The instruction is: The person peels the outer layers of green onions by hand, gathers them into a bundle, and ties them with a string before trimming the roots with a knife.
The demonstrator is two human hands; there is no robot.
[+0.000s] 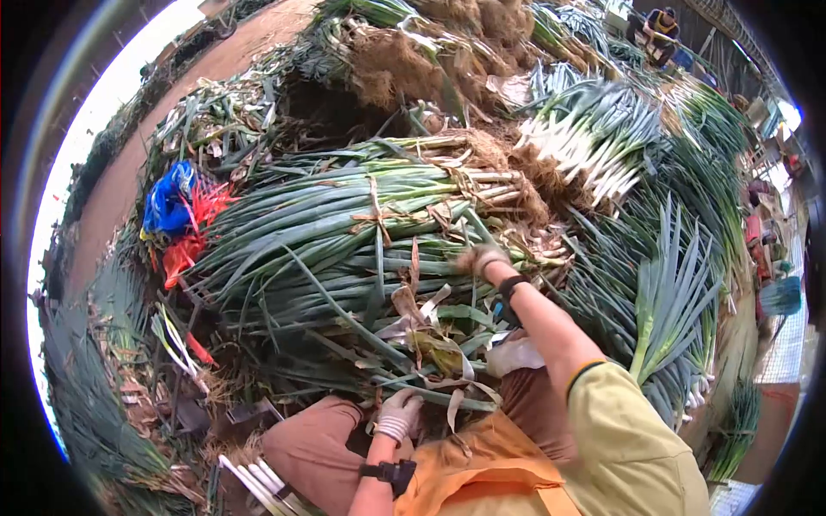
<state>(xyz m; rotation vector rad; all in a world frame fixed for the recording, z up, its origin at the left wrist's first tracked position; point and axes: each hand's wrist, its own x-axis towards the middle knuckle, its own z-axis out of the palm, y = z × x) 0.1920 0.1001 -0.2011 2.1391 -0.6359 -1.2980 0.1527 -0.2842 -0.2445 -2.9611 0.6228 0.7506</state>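
Withered leaves (415, 311) lie across the green onions (318, 205) beside blue plastic (170, 206).

The right hand (480, 261) is blurred (its hold unreadable); a distant person (661, 36) shows too small for detail; the bottom edge crops the left forearm (370, 497).

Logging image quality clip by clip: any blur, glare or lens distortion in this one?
Head view: right hand blurred, left hand sharper; strong fisheye curvature with black corners; washed-out white along the left edge, a bright glare spot at upper right.
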